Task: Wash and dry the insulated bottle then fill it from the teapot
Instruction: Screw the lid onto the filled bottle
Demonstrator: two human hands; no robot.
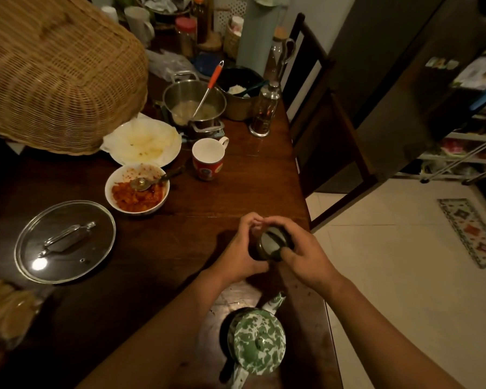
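Counts: 1 bottle (270, 244), 1 teapot (257, 341), 2 hands, 2 pots, 1 bowl (136, 204), 1 red mug (209, 160), 1 glass lid (65, 241), 1 wicker cover (54, 74). All sit on the dark tabletop (222, 197).

Containers:
- Steel pot (194, 103), upper centre: pale liquid, plus a ladle (215, 77) with an orange handle.
- Dark pot (240, 105), just right of it: white rice.
- Bowl, left of centre: red-orange food with a spoon (141, 183) in it.
- Red mug: white inside, looks empty.
- Teapot, bottom centre: green-and-white mottled, lid on, spout toward the bottle.
- Bottle contents: cannot tell, the top is covered.

Hands: the bottle stands upright at lower centre, near the tabletop's right edge, seen from above.
- Left hand (240, 249) wraps its side, fingers curled round it.
- Right hand (303, 255) is over the top end, fingers and thumb gripping it.
- Both forearms enter from the bottom of the frame, with the teapot between them.

The glass lid lies flat at left, handle up. The wicker cover is tilted at upper left.
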